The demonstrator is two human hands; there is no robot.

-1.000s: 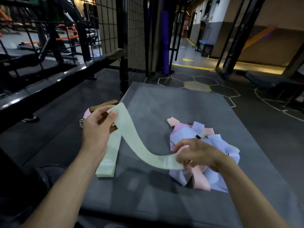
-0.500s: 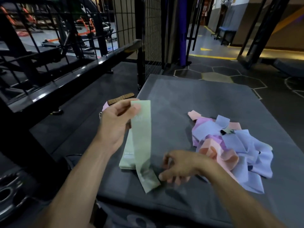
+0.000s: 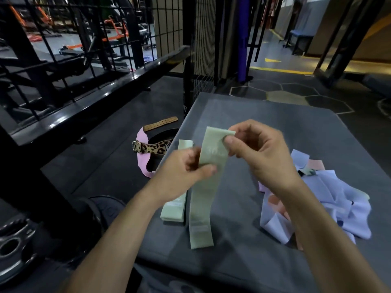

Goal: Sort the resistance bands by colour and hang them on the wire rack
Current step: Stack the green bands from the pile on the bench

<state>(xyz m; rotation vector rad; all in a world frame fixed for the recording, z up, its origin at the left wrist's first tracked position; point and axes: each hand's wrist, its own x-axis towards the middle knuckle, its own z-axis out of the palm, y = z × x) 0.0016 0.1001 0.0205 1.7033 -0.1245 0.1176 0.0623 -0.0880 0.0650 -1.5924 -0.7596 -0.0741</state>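
Both hands, left (image 3: 186,168) & right (image 3: 257,153), pinch the green band (image 3: 204,187); lay it flat w/ the green stack (image 3: 176,206), edges aligned.

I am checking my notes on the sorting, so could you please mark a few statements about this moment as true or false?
1. Both hands pinch the same pale green flat resistance band. True: left hand, right hand.
2. A second pale green folded band lies on the grey padded platform. True.
3. The leopard-print strap lies on the platform. False: it lies on the floor beside it.
4. The lilac and pink band pile hangs on the rack. False: it lies on the platform.
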